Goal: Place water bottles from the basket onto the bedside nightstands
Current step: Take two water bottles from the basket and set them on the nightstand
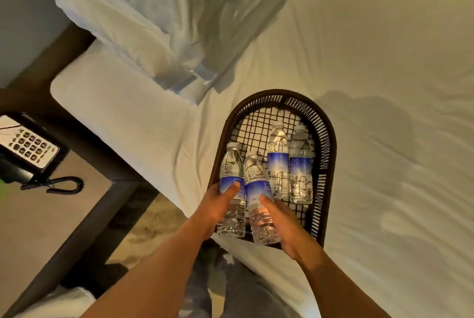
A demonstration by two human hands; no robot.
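Observation:
A dark woven basket [329, 164] rests on the white bed near its front edge. Several clear water bottles with blue labels are in it. My left hand [218, 205] grips the leftmost bottle [232, 166] around its label. My right hand [284, 225] grips the bottle beside it [254, 171], thumb across the label. Both held bottles lean over the basket's near rim. Two more bottles [278, 161] [300, 164] lie side by side at the basket's right. The nightstand [51, 215] stands to the left of the bed.
A telephone [28, 148] with a coiled cord sits on the nightstand's far left part. Pillows [123, 17] are stacked at the head of the bed [384, 61]. A narrow strip of carpet [151, 225] separates the nightstand and the bed. My legs are below.

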